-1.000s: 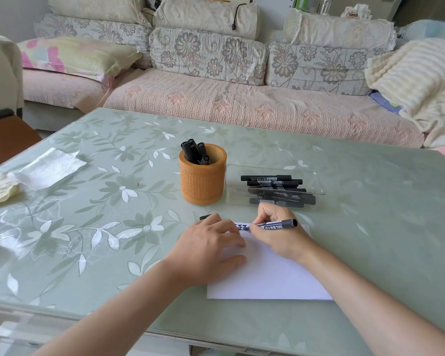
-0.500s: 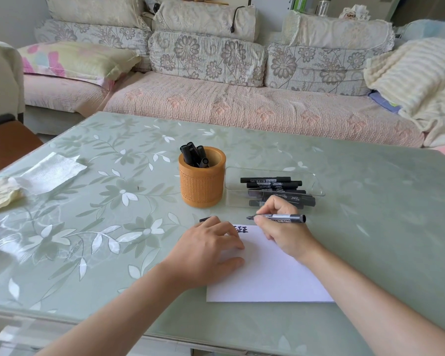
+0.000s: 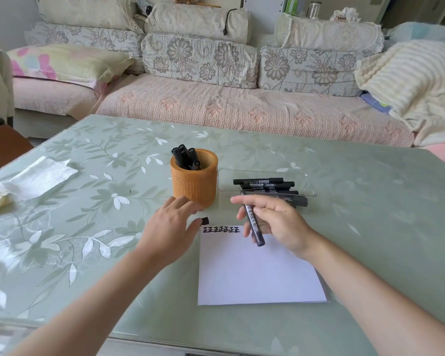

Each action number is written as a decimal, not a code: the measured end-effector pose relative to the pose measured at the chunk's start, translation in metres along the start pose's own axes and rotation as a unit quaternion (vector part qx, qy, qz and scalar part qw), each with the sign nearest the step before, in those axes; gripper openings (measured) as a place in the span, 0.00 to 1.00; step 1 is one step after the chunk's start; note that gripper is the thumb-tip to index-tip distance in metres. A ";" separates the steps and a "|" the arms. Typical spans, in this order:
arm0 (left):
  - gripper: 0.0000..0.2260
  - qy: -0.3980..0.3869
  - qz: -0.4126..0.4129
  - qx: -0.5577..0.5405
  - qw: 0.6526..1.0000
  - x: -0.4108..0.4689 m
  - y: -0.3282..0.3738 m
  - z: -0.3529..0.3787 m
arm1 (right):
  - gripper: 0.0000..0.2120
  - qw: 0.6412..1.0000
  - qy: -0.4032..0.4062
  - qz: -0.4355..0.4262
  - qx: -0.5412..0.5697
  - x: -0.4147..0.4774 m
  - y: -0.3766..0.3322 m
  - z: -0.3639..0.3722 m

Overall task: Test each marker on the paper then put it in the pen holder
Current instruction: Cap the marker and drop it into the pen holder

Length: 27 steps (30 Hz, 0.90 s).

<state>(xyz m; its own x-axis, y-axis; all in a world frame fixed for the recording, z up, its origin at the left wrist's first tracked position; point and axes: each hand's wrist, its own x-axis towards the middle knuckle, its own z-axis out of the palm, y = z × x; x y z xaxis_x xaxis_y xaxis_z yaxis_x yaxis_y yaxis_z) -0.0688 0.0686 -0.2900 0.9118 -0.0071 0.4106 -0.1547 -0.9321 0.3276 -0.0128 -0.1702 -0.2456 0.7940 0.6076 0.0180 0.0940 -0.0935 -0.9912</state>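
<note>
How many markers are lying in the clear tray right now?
4 show, side by side in the tray: farthest marker, second marker, third marker, nearest marker. The right hand may hide more.

The black marker [image 3: 253, 222] I hold is smooth plastic, the white paper sheet [image 3: 254, 273] matt, the green tabletop [image 3: 370, 201] glossy, the orange holder [image 3: 194, 187] rough.

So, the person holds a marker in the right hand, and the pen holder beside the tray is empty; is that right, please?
Not quite: the pen holder is not empty. The head view shows several black markers standing in it. The rest holds: the right hand holds a marker, and the holder stands beside the tray.
</note>
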 end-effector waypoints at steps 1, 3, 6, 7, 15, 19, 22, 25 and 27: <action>0.09 -0.015 -0.010 0.003 1.000 0.001 -0.001 0.000 | 0.20 1.000 0.000 0.000 0.001 -0.001 -0.001 0.001; 0.10 -0.038 -0.027 0.002 0.999 0.004 -0.001 -0.001 | 0.16 0.999 0.017 0.000 -0.028 -0.001 0.000 0.003; 0.09 -0.071 -0.039 0.001 0.997 0.008 -0.003 -0.001 | 0.12 0.993 0.049 -0.009 -0.110 0.000 0.004 0.002; 0.08 -0.079 -0.043 -0.002 0.996 0.009 -0.004 -0.002 | 0.11 0.988 0.064 -0.013 -0.139 0.001 0.005 0.001; 0.06 0.005 -0.034 -0.065 0.997 0.011 0.000 -0.012 | 0.11 0.915 0.167 -0.052 -0.364 0.000 0.007 -0.003; 0.06 0.021 0.014 -0.088 0.996 0.009 0.010 -0.014 | 0.11 0.905 0.165 -0.074 -0.386 0.002 0.004 -0.001; 0.06 0.020 0.032 -0.088 0.995 0.009 0.013 -0.012 | 0.11 0.906 0.158 -0.075 -0.386 0.002 0.005 0.000; 0.06 0.022 0.039 -0.096 0.994 0.010 0.016 -0.013 | 0.11 0.908 0.151 -0.076 -0.384 0.002 0.005 0.001; 0.06 0.012 0.053 -0.098 0.994 0.009 0.019 -0.013 | 0.11 0.911 0.144 -0.075 -0.378 0.002 0.004 0.003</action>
<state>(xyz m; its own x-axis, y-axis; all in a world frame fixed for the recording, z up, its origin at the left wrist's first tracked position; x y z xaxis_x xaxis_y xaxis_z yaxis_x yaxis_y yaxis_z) -0.0679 0.0557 -0.2691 0.8779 -0.0901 0.4703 -0.3220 -0.8380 0.4405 -0.0125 -0.1673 -0.2500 0.8524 0.4367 0.2877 0.5155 -0.6094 -0.6025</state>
